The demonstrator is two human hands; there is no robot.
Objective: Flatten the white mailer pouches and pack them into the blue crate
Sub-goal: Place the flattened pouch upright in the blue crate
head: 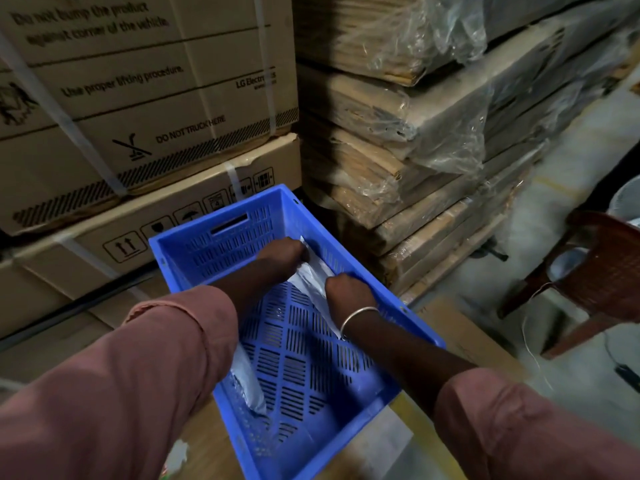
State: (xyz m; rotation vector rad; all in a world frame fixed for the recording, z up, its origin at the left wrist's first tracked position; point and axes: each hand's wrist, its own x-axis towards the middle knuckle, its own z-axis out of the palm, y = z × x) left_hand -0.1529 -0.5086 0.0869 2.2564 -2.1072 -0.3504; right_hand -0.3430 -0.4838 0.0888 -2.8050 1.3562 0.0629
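The blue crate point(420, 327) with slotted walls and floor sits below me. Both my hands reach into it. A white mailer pouch point(313, 275) lies along the crate's right wall. My left hand point(282, 252) grips its far end and my right hand point(346, 289) grips its near part, fingers curled on it. A second white pouch point(249, 386) stands on edge against the left wall, partly hidden by my left sleeve.
Large cardboard boxes point(138, 109) are stacked behind and left of the crate. Plastic-wrapped flat cardboard bundles point(415, 150) pile up at the right. A brown plastic chair point(595, 278) stands at the far right on the grey floor.
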